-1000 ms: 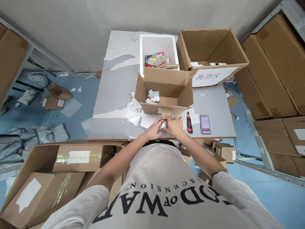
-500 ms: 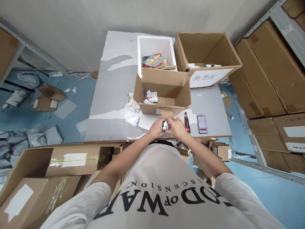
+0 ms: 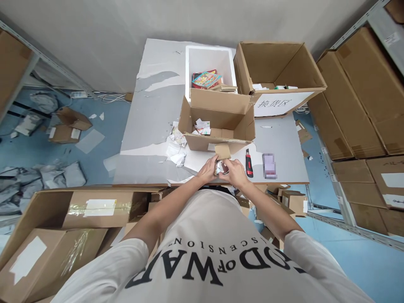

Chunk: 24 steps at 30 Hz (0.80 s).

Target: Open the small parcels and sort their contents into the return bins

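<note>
Close to the front edge of the table, a small cardboard box stands with its flap raised at the back. My left hand is closed around its left side. Inside the box's opening is a shiny, round, silvery thing with a pale patch; its kind is unclear. The fingers of my right hand are curled onto this shiny thing from the right. Just right of that hand lies a red and black utility knife. A phone with a blurred screen rests farther right.
Behind my hands stands an open cardboard box with paper scraps inside. Crumpled paper lies left of it. Farther back are a white foam box with books and a large labelled carton. Cartons crowd the lower left.
The small box's flap stands out more behind my hands, and more of the shiny round thing shows. My right fingers have shifted onto it. The view has moved slightly.
</note>
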### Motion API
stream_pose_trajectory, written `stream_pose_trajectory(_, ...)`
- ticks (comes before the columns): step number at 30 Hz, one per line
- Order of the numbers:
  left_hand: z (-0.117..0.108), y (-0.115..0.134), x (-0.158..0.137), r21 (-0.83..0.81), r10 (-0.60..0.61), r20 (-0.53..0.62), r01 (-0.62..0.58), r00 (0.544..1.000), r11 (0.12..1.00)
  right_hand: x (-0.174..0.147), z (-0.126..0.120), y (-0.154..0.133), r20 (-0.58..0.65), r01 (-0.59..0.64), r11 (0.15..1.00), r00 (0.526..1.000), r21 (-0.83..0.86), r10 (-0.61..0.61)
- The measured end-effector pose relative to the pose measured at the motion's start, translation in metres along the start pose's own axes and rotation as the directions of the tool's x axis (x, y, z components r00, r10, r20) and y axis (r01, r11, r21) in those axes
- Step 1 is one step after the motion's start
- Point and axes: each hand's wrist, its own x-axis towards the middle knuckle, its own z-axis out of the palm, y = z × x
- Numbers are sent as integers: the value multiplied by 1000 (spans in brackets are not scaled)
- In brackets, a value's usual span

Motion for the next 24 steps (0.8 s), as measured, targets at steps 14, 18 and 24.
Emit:
stream_pose_trajectory(14, -11, -2, -10, -45, -49, -7, 49, 999, 998, 12, -144, -26, -279, 37, 997, 960, 66, -17)
stream_pose_trajectory(18, -18, 8, -16, -9, -60, -17, 60, 998, 998, 35, -180, -22, -314, 49, 990, 950, 132, -5)
stream_pose_trajectory(24, -40, 29, -32, 36, -93, -56, 95, 994, 995, 84, -186, 6, -335, 89, 970, 942, 226, -8)
